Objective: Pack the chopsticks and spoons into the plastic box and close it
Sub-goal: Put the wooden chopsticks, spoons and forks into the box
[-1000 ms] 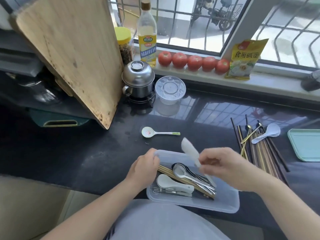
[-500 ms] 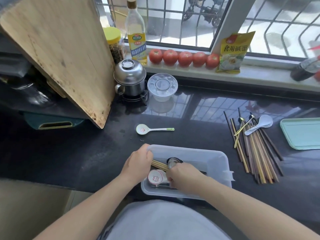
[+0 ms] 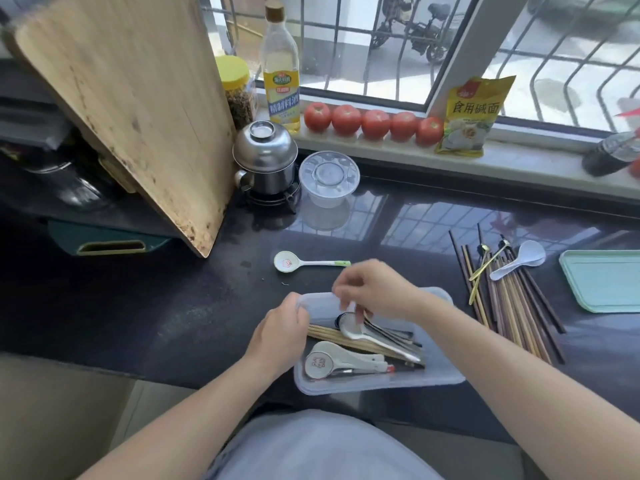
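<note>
A clear plastic box [image 3: 440, 372] sits at the counter's front edge, lidless. Inside lie white spoons [image 3: 332, 362], metal spoons and a few wooden chopsticks [image 3: 343, 341]. My left hand [image 3: 280, 336] grips the box's left rim. Above the box's far side hovers my right hand [image 3: 372, 289], fingers loosely apart and slightly blurred, with nothing in it. A white spoon with a green tip [image 3: 304, 262] lies alone behind the box. To the right is a pile of chopsticks [image 3: 512, 306] with a white spoon [image 3: 521, 259] and two small gold spoons [image 3: 486, 261] on it.
A pale green tray [image 3: 609, 282] lies at the far right. Behind stand a steel pot [image 3: 265, 157], an upturned clear bowl [image 3: 329, 178] and a leaning wooden board [image 3: 131, 98]. Tomatoes [image 3: 374, 123], an oil bottle [image 3: 280, 67] and a yellow packet [image 3: 471, 116] line the sill.
My right hand carried a white spoon down into the box, left it there and has lifted out with nothing in it. My left hand stayed on the box's left rim.
</note>
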### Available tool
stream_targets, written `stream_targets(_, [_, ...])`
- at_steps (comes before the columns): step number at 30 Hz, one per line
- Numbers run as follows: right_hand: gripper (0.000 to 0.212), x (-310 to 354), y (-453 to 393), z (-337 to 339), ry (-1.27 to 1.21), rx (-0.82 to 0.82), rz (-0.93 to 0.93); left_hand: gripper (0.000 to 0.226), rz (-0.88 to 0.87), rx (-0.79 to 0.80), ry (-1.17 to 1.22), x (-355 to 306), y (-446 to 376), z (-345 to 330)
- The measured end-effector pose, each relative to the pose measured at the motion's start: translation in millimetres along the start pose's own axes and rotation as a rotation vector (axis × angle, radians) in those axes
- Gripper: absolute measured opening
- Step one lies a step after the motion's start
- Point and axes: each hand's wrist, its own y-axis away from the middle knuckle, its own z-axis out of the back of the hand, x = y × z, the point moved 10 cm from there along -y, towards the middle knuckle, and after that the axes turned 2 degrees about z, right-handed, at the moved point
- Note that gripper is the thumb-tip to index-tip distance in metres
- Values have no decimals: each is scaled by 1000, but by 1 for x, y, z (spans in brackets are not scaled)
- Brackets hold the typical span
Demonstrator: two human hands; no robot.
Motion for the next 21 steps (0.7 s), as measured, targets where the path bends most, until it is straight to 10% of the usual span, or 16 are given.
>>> stream_targets(4, [10,16,-68,22,62,-188,61,13,-17,-18,-77,0,-1,-5])
stream_targets(12, [16,-58,-166,-30,962,162,-24,10,-20,-5,-87,1,-6,-5])
stream_targets(21, [11,13,3,68,120,-142,83,19,-47,100,-58,-6,-12,-1])
